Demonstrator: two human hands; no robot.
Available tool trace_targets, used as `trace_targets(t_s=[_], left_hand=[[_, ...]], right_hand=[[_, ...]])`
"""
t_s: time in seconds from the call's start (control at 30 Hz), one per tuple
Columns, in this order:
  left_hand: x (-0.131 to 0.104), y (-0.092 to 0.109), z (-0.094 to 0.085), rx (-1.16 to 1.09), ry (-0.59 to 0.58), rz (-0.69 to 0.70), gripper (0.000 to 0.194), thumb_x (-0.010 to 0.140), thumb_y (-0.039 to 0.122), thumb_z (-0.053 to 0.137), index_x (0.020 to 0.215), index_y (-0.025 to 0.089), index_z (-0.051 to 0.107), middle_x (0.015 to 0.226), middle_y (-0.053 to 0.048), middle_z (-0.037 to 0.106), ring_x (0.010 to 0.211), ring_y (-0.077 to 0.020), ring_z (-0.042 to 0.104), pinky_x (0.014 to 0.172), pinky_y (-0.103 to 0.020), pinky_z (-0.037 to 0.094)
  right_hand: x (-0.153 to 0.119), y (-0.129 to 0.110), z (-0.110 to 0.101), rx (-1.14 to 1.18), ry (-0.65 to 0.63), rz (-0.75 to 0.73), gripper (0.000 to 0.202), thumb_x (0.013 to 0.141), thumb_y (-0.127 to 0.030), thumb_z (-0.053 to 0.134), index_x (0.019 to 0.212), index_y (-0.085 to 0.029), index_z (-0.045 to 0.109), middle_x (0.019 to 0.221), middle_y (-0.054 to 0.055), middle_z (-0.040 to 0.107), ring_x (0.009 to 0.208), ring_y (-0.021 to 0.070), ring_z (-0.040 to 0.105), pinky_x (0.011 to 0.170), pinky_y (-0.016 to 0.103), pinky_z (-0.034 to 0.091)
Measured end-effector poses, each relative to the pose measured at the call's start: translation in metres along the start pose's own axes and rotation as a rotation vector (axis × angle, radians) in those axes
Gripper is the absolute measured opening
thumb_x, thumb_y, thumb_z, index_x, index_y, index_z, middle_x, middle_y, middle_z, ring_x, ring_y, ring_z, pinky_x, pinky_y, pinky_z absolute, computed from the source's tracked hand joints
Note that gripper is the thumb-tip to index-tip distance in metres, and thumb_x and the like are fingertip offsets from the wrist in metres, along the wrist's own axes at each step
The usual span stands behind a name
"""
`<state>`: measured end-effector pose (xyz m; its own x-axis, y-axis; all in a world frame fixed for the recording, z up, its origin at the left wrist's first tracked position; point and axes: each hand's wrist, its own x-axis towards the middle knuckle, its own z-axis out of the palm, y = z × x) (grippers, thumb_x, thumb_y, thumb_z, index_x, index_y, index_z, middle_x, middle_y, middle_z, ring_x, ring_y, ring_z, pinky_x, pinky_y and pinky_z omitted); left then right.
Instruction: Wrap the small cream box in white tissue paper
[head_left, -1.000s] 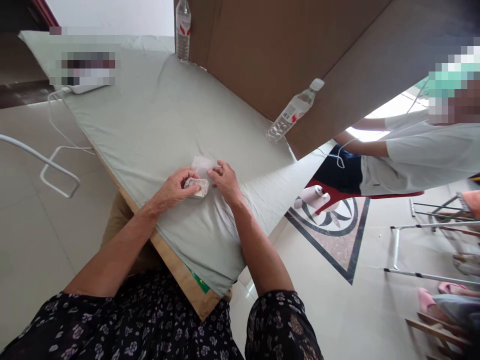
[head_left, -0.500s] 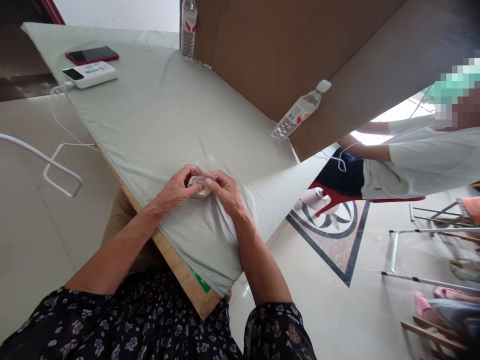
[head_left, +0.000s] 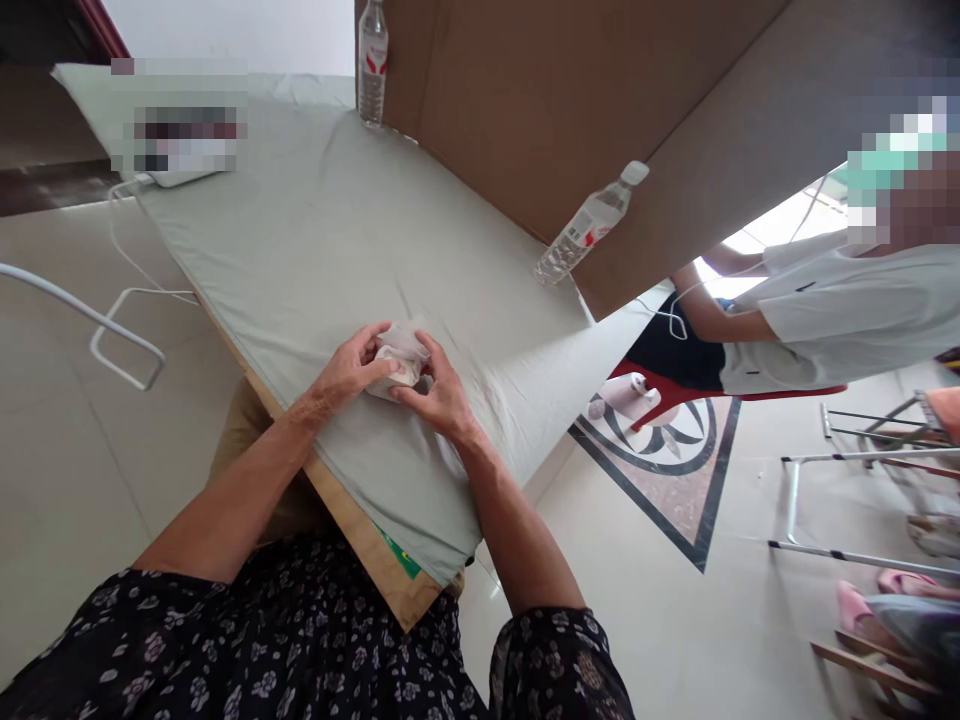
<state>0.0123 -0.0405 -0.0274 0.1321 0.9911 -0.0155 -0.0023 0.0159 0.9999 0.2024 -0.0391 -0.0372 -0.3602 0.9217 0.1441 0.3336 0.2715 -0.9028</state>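
Note:
A small white bundle (head_left: pixel 397 368) in thin, crumpled, half-clear wrapping rests at the near part of the cloth-covered table (head_left: pixel 300 250). My left hand (head_left: pixel 354 365) grips it from the left, thumb laid across its top. On the other side my right hand (head_left: pixel 441 388) curls around it, index finger at the loose upper wrapping and thumb at the lower edge. What the wrapping contains cannot be made out.
A clear plastic bottle (head_left: pixel 589 230) leans by a big cardboard panel (head_left: pixel 510 110); another bottle (head_left: pixel 373 65) stands at its far left end. A white device with a cable (head_left: pixel 196 165), partly blurred, lies far left. Someone in a white shirt (head_left: pixel 862 310) sits to the right.
My right hand's fingers have spread wider, with the thumb moving down to the bundle's lower edge. More of the white bundle and its upper wrapping shows. The view has shifted slightly.

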Motion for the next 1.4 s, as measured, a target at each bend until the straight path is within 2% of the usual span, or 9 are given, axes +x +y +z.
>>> trace_targets(t_s=[0.1,0.17,0.33,0.57,0.8,1.03,1.2,1.3,1.4], left_hand=[[-0.003,0.004,-0.003,-0.141,-0.077,-0.065,0.101,0.069,0.045,0.081,0.155,0.008,0.042,0.127,-0.017,0.070,0.120,-0.0341,0.067,0.099,-0.044,0.054],[-0.003,0.004,-0.003,-0.203,-0.080,-0.100,0.106,0.067,0.042,0.085,0.156,0.009,0.039,0.126,-0.018,0.071,0.118,-0.0336,0.068,0.096,-0.042,0.055],[-0.001,0.001,-0.001,-0.238,-0.025,-0.095,0.094,0.072,0.040,0.084,0.152,0.012,0.044,0.121,-0.016,0.073,0.111,-0.0281,0.071,0.088,-0.036,0.056],[-0.003,0.007,0.002,-0.139,0.024,-0.074,0.086,0.075,0.036,0.078,0.152,0.012,0.045,0.118,-0.013,0.074,0.107,-0.0242,0.071,0.087,-0.033,0.057],[-0.005,0.008,0.001,-0.044,0.010,-0.077,0.086,0.079,0.039,0.074,0.155,0.012,0.043,0.111,-0.010,0.074,0.105,-0.0238,0.072,0.084,-0.032,0.057],[-0.006,0.009,0.002,0.009,0.031,-0.082,0.093,0.078,0.042,0.073,0.158,0.008,0.040,0.117,-0.015,0.074,0.113,-0.0283,0.070,0.089,-0.036,0.057],[-0.003,0.006,0.001,-0.042,0.028,-0.099,0.099,0.074,0.044,0.074,0.157,0.006,0.037,0.112,-0.014,0.074,0.102,-0.0252,0.071,0.084,-0.035,0.057],[-0.003,0.005,0.001,-0.069,0.017,-0.090,0.097,0.074,0.041,0.075,0.158,0.009,0.037,0.109,-0.011,0.074,0.099,-0.0225,0.071,0.082,-0.032,0.056],[-0.004,0.006,0.001,-0.058,0.010,-0.083,0.096,0.075,0.039,0.073,0.158,0.009,0.035,0.108,-0.010,0.073,0.096,-0.0209,0.071,0.079,-0.030,0.055]], right_hand=[[0.003,-0.003,-0.004,0.194,-0.042,0.103,0.106,0.073,-0.055,0.085,0.161,-0.023,0.034,0.136,0.014,0.067,0.114,0.0282,0.068,0.101,0.047,0.055],[0.004,-0.004,-0.006,0.278,-0.054,0.161,0.111,0.070,-0.058,0.087,0.161,-0.024,0.033,0.128,0.012,0.070,0.104,0.0255,0.069,0.094,0.044,0.056],[0.010,-0.003,-0.007,0.372,-0.031,0.247,0.118,0.063,-0.061,0.090,0.160,-0.023,0.034,0.115,0.008,0.072,0.093,0.0218,0.068,0.085,0.038,0.057],[0.008,-0.002,-0.002,0.260,0.036,0.199,0.103,0.073,-0.068,0.079,0.158,-0.025,0.038,0.128,0.010,0.068,0.089,0.0194,0.065,0.085,0.040,0.057],[0.006,-0.002,0.003,0.273,0.049,0.194,0.105,0.074,-0.069,0.078,0.158,-0.020,0.038,0.121,0.011,0.069,0.086,0.0201,0.063,0.085,0.041,0.056],[0.005,-0.004,0.002,0.239,0.023,0.194,0.101,0.077,-0.066,0.078,0.158,-0.022,0.039,0.125,0.011,0.068,0.090,0.0213,0.065,0.087,0.043,0.057],[0.009,-0.003,-0.004,0.276,0.103,0.154,0.088,0.080,-0.065,0.074,0.153,-0.023,0.046,0.130,0.012,0.068,0.106,0.0241,0.066,0.098,0.044,0.054],[0.018,-0.006,-0.010,0.340,0.129,0.183,0.075,0.082,-0.063,0.072,0.143,-0.023,0.055,0.115,0.008,0.072,0.103,0.0224,0.066,0.097,0.041,0.053],[0.033,-0.011,-0.011,0.348,0.096,0.223,0.056,0.079,-0.062,0.074,0.117,-0.021,0.069,0.096,0.004,0.072,0.090,0.0193,0.065,0.086,0.036,0.054]])
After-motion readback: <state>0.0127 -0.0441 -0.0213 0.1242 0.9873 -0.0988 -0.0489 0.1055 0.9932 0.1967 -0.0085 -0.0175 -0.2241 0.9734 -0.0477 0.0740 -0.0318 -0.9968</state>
